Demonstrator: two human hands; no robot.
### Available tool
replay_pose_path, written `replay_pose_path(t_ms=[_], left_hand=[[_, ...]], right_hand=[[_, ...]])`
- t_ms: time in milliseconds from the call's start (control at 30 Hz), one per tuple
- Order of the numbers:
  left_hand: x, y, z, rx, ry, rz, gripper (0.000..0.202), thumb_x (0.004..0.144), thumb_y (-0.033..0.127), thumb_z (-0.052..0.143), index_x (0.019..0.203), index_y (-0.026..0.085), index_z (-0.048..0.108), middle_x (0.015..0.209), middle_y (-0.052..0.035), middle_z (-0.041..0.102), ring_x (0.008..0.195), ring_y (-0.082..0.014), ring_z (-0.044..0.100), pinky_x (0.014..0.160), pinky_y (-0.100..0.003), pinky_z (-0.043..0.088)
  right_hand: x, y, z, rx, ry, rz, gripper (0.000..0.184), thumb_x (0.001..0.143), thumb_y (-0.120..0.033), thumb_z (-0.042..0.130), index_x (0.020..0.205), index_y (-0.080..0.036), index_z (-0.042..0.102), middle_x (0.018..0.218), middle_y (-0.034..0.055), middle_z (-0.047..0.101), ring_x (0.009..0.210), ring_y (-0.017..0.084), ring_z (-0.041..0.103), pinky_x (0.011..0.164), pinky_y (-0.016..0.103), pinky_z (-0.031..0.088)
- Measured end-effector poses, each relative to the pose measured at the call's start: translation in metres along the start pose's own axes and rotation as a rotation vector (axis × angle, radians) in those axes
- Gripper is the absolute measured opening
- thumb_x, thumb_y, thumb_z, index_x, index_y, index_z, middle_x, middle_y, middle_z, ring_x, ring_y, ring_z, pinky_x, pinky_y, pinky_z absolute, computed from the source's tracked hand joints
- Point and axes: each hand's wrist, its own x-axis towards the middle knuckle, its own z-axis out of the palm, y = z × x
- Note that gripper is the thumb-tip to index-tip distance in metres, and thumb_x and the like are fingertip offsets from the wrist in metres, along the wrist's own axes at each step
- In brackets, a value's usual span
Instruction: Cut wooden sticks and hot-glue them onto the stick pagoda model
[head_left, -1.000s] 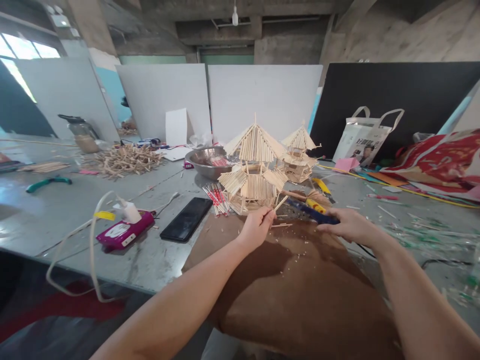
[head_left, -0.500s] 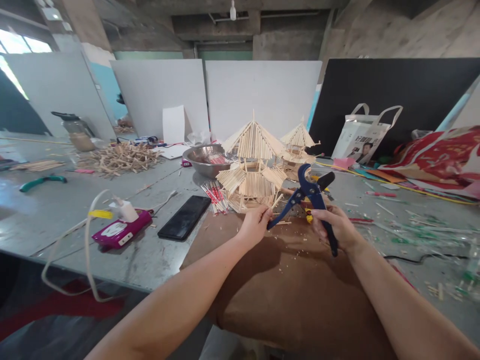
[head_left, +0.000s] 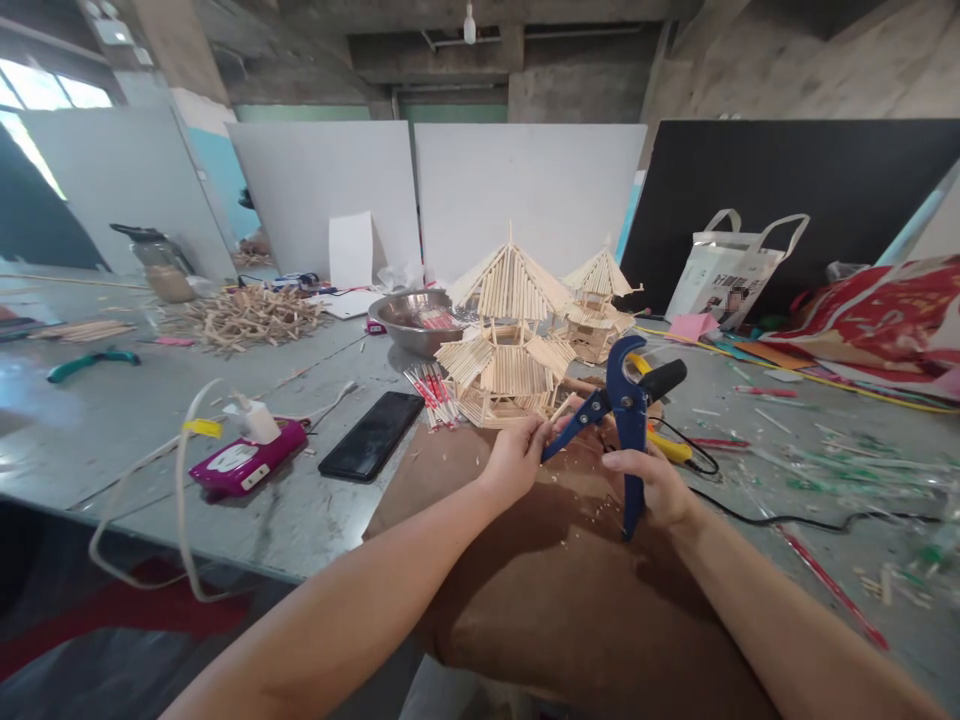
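My left hand (head_left: 516, 458) is closed in a pinch on a thin wooden stick (head_left: 559, 409), just in front of a stick-built pagoda model (head_left: 507, 340). My right hand (head_left: 651, 484) grips one handle of blue cutting pliers (head_left: 624, 420), held upright with the handles spread, the other handle pointing toward my left hand. Both hands hover over a brown cardboard sheet (head_left: 570, 580). A second, smaller pagoda model (head_left: 598, 303) stands behind the first.
A black phone (head_left: 373, 434), a magenta box (head_left: 247, 463) with a white cable, red-tipped sticks (head_left: 431, 386), a metal bowl (head_left: 414, 320) and a heap of wood pieces (head_left: 247, 315) lie to the left. A yellow tool with black cord (head_left: 670, 448), scraps and a tote bag (head_left: 731, 270) sit right.
My right hand lifted the blue pliers off the table, turned them upright and brought them closer to my left hand. My left hand kept its pinch on the stick.
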Motion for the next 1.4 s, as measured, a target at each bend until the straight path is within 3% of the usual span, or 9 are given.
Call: replay_pose_path(t_ms=[133,200,267,400,600,733,967,1133,1400], left_hand=[[0.004,0.0,-0.002,-0.057,-0.021,-0.027,0.03,0.08,0.034,0.032,0.059,0.016,0.044,0.053,0.0021,0.046,0.052,-0.0088,0.043,0.052,-0.021,0.033],[0.006,0.0,-0.009,-0.078,0.012,-0.049,0.032,0.081,0.036,0.031,0.059,0.016,0.043,0.051,0.0023,0.046,0.05,-0.0085,0.043,0.051,-0.021,0.033],[0.007,0.001,-0.017,-0.074,0.065,-0.049,0.031,0.081,0.037,0.031,0.061,0.016,0.044,0.05,0.003,0.045,0.048,-0.0081,0.042,0.051,-0.021,0.033],[0.007,0.003,-0.028,-0.084,0.103,0.018,0.029,0.081,0.037,0.031,0.065,0.016,0.044,0.05,0.0033,0.046,0.049,-0.0076,0.042,0.053,-0.021,0.034],[0.006,0.006,-0.027,-0.106,0.073,0.039,0.027,0.081,0.036,0.031,0.067,0.016,0.045,0.05,0.0037,0.045,0.047,-0.007,0.041,0.052,-0.02,0.034],[0.005,0.005,-0.025,-0.096,0.026,0.063,0.031,0.082,0.034,0.03,0.062,0.016,0.043,0.049,0.0035,0.044,0.047,-0.0065,0.04,0.053,-0.02,0.033],[0.002,0.005,-0.02,-0.08,-0.099,0.082,0.034,0.081,0.034,0.032,0.055,0.016,0.042,0.048,0.0029,0.044,0.047,-0.007,0.039,0.052,-0.021,0.031],[0.003,0.002,-0.017,-0.111,-0.177,0.053,0.036,0.08,0.033,0.033,0.05,0.015,0.042,0.045,0.003,0.041,0.044,-0.0066,0.036,0.048,-0.02,0.028],[0.003,0.001,-0.015,-0.139,-0.211,0.001,0.037,0.079,0.032,0.035,0.047,0.014,0.045,0.043,0.0024,0.042,0.042,-0.006,0.034,0.046,-0.02,0.027]], right_hand=[[0.0,-0.007,0.004,0.05,-0.092,-0.03,0.034,0.06,-0.026,0.054,0.093,-0.019,0.058,0.09,0.0039,0.062,0.092,0.023,0.054,0.083,0.036,0.038],[0.002,-0.009,0.001,-0.018,-0.058,-0.041,0.032,0.062,-0.026,0.054,0.093,-0.019,0.055,0.089,0.0037,0.061,0.09,0.021,0.054,0.081,0.035,0.039],[0.006,-0.009,-0.005,-0.187,0.057,-0.046,0.029,0.063,-0.027,0.053,0.09,-0.018,0.053,0.082,0.0027,0.06,0.082,0.02,0.055,0.076,0.033,0.04],[0.016,-0.003,-0.018,-0.753,0.263,-0.086,0.023,0.062,-0.026,0.05,0.083,-0.018,0.048,0.068,-0.001,0.052,0.064,0.016,0.05,0.065,0.031,0.04],[0.024,0.01,-0.023,-1.143,0.311,-0.079,0.041,0.059,-0.024,0.047,0.099,-0.015,0.046,0.087,0.0071,0.055,0.081,0.021,0.051,0.073,0.033,0.038],[0.021,0.012,-0.018,-1.227,0.219,-0.037,0.049,0.06,-0.024,0.047,0.108,-0.013,0.042,0.097,0.0102,0.054,0.088,0.022,0.05,0.077,0.035,0.037],[0.017,0.014,-0.014,-1.283,0.115,-0.125,0.051,0.058,-0.019,0.049,0.108,-0.015,0.042,0.1,0.0103,0.052,0.091,0.023,0.049,0.076,0.034,0.037],[0.015,0.012,-0.01,-1.327,0.099,-0.166,0.048,0.058,-0.019,0.048,0.105,-0.015,0.043,0.098,0.0103,0.053,0.09,0.023,0.049,0.076,0.035,0.036],[0.012,0.009,-0.004,-1.35,0.137,-0.174,0.041,0.061,-0.022,0.049,0.101,-0.016,0.046,0.094,0.0094,0.055,0.085,0.023,0.051,0.072,0.033,0.037]])
